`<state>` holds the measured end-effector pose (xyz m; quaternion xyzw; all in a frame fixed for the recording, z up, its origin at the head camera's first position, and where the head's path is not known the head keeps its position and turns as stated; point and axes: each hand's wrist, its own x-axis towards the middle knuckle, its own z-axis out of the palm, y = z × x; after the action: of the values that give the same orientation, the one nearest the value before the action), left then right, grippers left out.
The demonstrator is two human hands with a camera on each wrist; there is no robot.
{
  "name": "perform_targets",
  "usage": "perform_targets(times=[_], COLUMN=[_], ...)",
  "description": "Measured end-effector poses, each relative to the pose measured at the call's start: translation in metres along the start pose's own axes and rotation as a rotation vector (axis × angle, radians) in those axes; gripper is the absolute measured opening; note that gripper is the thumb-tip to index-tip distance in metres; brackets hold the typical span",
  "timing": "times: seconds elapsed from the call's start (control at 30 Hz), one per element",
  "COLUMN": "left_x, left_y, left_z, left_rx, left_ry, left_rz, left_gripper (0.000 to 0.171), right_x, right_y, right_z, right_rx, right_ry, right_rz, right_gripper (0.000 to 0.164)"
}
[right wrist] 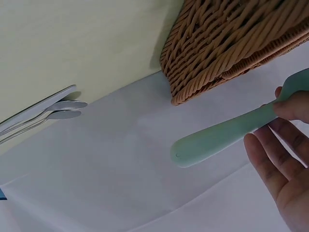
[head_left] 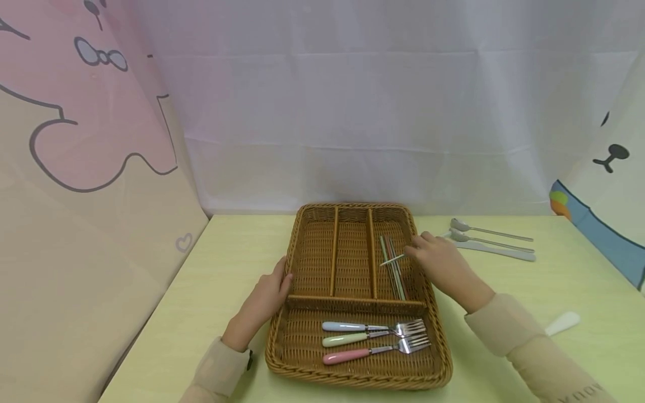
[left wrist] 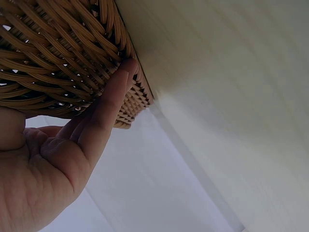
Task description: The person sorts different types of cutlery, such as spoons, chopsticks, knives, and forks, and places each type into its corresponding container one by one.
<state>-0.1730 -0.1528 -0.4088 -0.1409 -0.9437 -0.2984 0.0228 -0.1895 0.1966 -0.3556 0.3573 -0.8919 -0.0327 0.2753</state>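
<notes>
A brown wicker cutlery basket [head_left: 353,299] with several compartments sits on the table. My left hand [head_left: 264,294] holds its left side, the thumb at the rim and the fingers along the outer wall [left wrist: 58,63]. Over the right rim, my right hand [head_left: 443,263] pinches a pale green utensil [right wrist: 217,137], apparently a knife, between thumb and fingers. One end of it hangs above the back right compartment; fingers cover its middle. In that compartment lie several thin, stick-like green and reddish pieces [head_left: 393,268]. Forks with blue, green and pink [head_left: 347,356] handles lie in the front compartment.
On the table right of the basket lie two metal spoons [head_left: 496,240] and a grey knife [head_left: 496,250]. A white handle [head_left: 564,322] shows beside my right sleeve, partly covered. A white cloth [head_left: 353,112] hangs behind the table.
</notes>
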Motion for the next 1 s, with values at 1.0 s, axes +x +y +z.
perform_targets(times=[1.0], left_x=[-0.001], left_y=[0.001], left_z=[-0.001], left_rx=[0.000], left_ry=[-0.004], left_rz=[0.010], left_gripper=[0.052], right_x=[0.048], right_y=[-0.032], right_z=[0.019], right_rx=[-0.149], right_ry=[-0.094], right_rz=[-0.242], right_gripper=[0.016])
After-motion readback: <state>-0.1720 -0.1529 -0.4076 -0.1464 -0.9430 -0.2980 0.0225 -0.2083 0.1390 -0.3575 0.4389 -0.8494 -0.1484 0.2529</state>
